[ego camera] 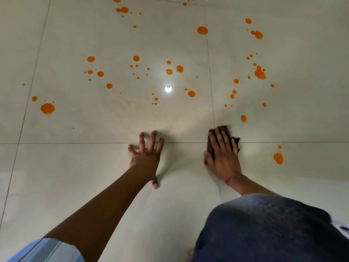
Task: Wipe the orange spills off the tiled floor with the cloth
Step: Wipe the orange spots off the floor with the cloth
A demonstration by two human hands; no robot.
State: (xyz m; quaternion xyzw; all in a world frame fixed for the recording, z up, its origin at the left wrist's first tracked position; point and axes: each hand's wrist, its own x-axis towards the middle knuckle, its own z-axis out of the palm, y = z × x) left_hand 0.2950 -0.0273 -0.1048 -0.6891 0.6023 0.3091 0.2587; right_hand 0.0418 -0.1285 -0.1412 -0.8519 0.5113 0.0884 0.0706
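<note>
Orange spills point(47, 108) dot the pale tiled floor point(94, 167) in several drops and blobs, mostly in the upper half. One blob point(278, 158) lies to the right of my right hand, and a small drop point(243, 118) sits just beyond it. My right hand point(222, 154) presses flat on a dark cloth point(225, 130), which shows past the fingertips and at the thumb side. My left hand point(147, 156) rests flat on the floor with fingers spread, holding nothing. Faint yellowish smears point(132, 104) mark the tile ahead of my hands.
A bright lamp reflection point(168, 88) shines on the tile among the drops. My knee in dark blue fabric point(264, 229) fills the lower right. A light blue sleeve point(47, 250) shows at the lower left. Grout lines point(75, 143) cross the floor.
</note>
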